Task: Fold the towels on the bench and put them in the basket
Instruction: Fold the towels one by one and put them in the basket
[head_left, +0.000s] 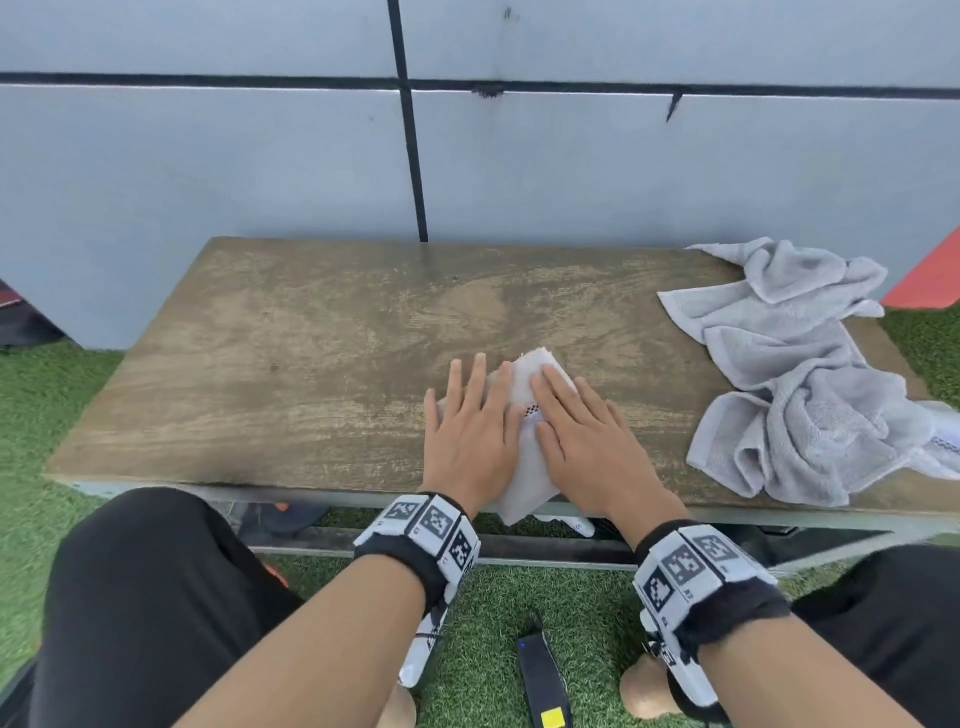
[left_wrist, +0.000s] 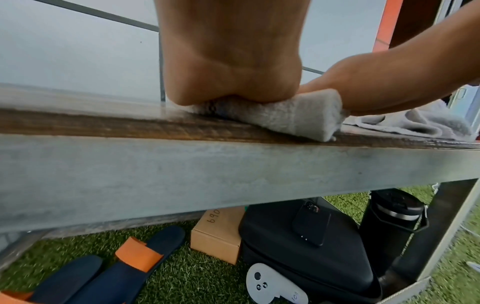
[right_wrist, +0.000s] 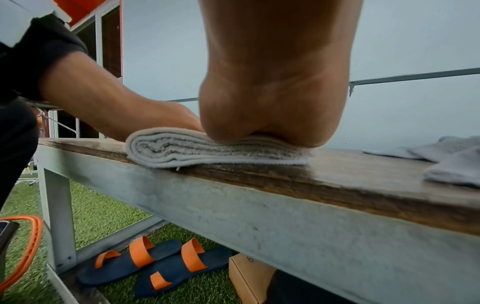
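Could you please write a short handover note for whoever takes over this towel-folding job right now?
Left hand: flat, fingers straight, pressing on the folded towel; no grip.
Right hand: the same, flat on that towel beside the left.
The folded towel lies at the near edge of the bench, one corner overhanging.
The unfolded towels lie crumpled at the bench's right end.
Done: one towel folded into several layers.
Left: put it in the basket, which I cannot clearly identify in any view, then fold and stow the crumpled ones.
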